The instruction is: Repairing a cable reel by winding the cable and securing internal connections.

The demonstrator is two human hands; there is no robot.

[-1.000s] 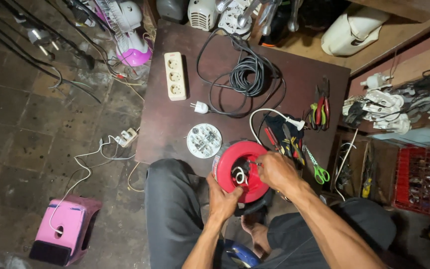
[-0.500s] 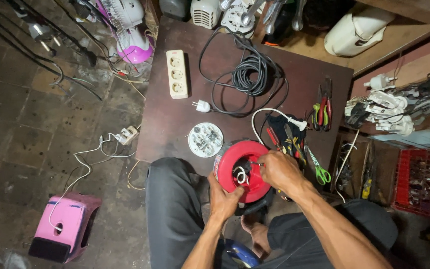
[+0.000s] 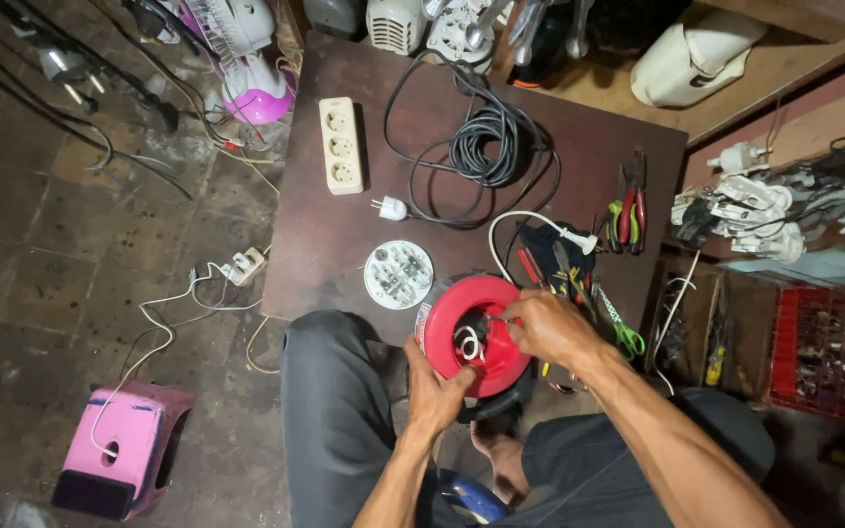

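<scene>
A round red cable reel (image 3: 476,332) rests at the near edge of a dark brown table (image 3: 344,235), above my knees. My left hand (image 3: 432,386) grips the reel's lower rim from below. My right hand (image 3: 545,328) is closed over the reel's right side, its fingertips pinching a thin wire at the hub, where white wire loops show. A round white socket plate (image 3: 398,274) with exposed contacts lies on the table just left of the reel.
On the table lie a white power strip (image 3: 340,145), a coiled black cable (image 3: 486,147) with a white plug (image 3: 390,207), a white cord, and pliers and screwdrivers (image 3: 628,210). A pink stool (image 3: 119,460) and loose wires sit on the tiled floor at left. Cluttered shelves stand at right.
The hands and reel have hardly shifted; my right fingers keep working at the reel's hub. The camera view has moved slightly.
</scene>
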